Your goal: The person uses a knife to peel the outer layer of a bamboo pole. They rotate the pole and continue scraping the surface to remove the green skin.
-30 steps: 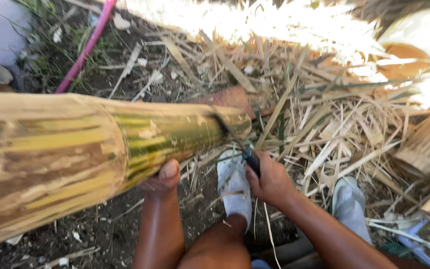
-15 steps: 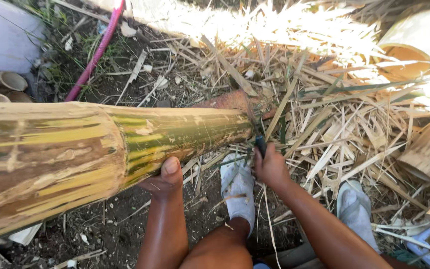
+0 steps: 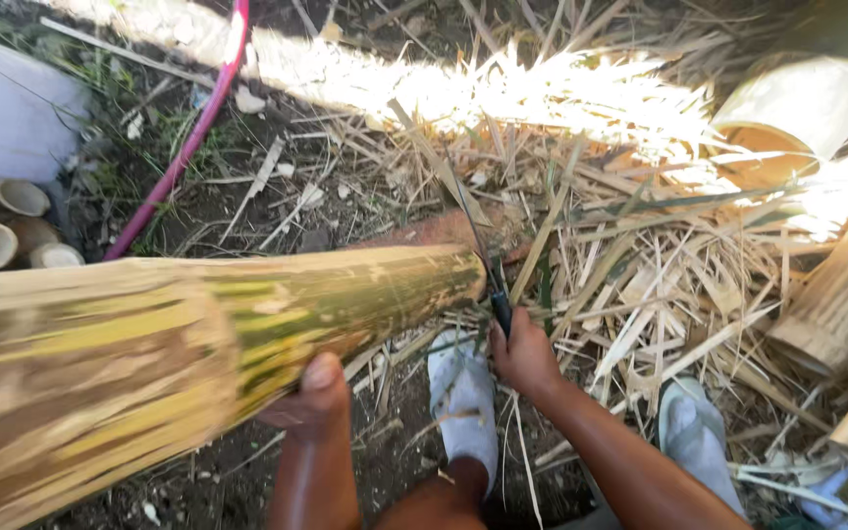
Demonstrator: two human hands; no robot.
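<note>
A thick green and yellow bamboo pole [image 3: 198, 344] lies across the left half of the frame, its cut end near the centre. The left hand [image 3: 311, 397] supports the pole from below at lower centre, thumb pressed on its side, its grip wrapped around the underside, while the right hand [image 3: 522, 355] just right of centre has its grip closed on the dark handle of a long knife [image 3: 483, 260] whose blade rises beside the pole's end. Dry bamboo strips [image 3: 660, 285] litter the ground at right, and 2 pale shoes [image 3: 463, 397] show at the bottom.
</note>
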